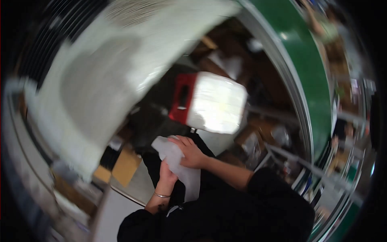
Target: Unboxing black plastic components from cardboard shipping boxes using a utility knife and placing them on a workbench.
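A soft white sheet (188, 177), foam or cloth by its look, hangs crumpled over my lap. My left hand (167, 174), with a thin bangle at the wrist, grips its near side from below. Across the upper part lies my right hand (191, 153), its fingers bent over the sheet and pressing it against the left. Some of the left fingers are hidden behind the white material. Motion blur softens the whole picture.
Ahead stands a red stool (183, 99) with a bright white top (217, 103). A large white-covered surface (100, 80) fills the upper left. A green worktop (300, 52) curves along the right. Cardboard boxes (125, 166) lie low on both sides. Blurred people work at far right.
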A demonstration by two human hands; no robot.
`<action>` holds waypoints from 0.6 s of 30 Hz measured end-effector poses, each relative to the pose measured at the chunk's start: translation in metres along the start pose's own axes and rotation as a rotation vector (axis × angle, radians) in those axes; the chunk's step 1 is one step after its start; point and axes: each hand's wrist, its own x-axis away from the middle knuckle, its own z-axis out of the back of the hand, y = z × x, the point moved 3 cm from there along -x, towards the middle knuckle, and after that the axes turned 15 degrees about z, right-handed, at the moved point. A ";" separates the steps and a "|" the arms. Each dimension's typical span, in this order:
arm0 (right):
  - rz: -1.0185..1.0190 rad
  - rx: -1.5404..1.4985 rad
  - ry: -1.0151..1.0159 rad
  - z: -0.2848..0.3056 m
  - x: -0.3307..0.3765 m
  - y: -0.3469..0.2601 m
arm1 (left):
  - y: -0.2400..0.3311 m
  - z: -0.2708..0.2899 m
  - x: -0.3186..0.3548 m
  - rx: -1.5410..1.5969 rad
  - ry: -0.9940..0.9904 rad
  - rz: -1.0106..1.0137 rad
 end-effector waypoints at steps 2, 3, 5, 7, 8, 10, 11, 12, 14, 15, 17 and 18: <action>0.060 -0.268 0.051 0.061 0.039 0.009 | -0.023 -0.056 -0.033 -0.033 0.051 0.062; 0.045 -0.274 0.110 0.087 0.061 0.009 | -0.038 -0.084 -0.048 -0.056 -0.057 0.147; 0.061 0.094 0.151 0.125 0.099 0.005 | -0.068 -0.120 -0.075 -0.093 -0.135 0.255; 0.015 0.129 0.330 0.152 0.133 0.027 | -0.096 -0.128 -0.109 -0.347 0.196 0.389; 0.003 0.040 0.360 0.165 0.147 0.050 | -0.109 -0.143 -0.119 -0.307 0.100 0.475; 0.000 -0.058 0.403 0.182 0.163 0.097 | -0.118 -0.163 -0.122 -0.510 0.205 0.530; -0.038 0.004 0.576 0.196 0.169 0.121 | -0.118 -0.169 -0.121 -0.533 0.255 0.613; -0.073 0.065 0.746 0.210 0.172 0.142 | -0.116 -0.175 -0.120 -0.547 0.259 0.608; -0.094 0.085 1.018 0.252 0.161 0.169 | -0.102 -0.181 -0.115 -0.790 0.342 0.373; -0.073 0.083 1.023 0.271 0.150 0.177 | -0.091 -0.182 -0.110 -0.889 0.350 0.302; 0.105 0.372 1.292 0.312 0.124 0.176 | -0.069 -0.192 -0.097 -1.079 0.403 0.111; 0.119 0.464 1.320 0.327 0.112 0.187 | -0.063 -0.194 -0.092 -1.077 0.407 0.064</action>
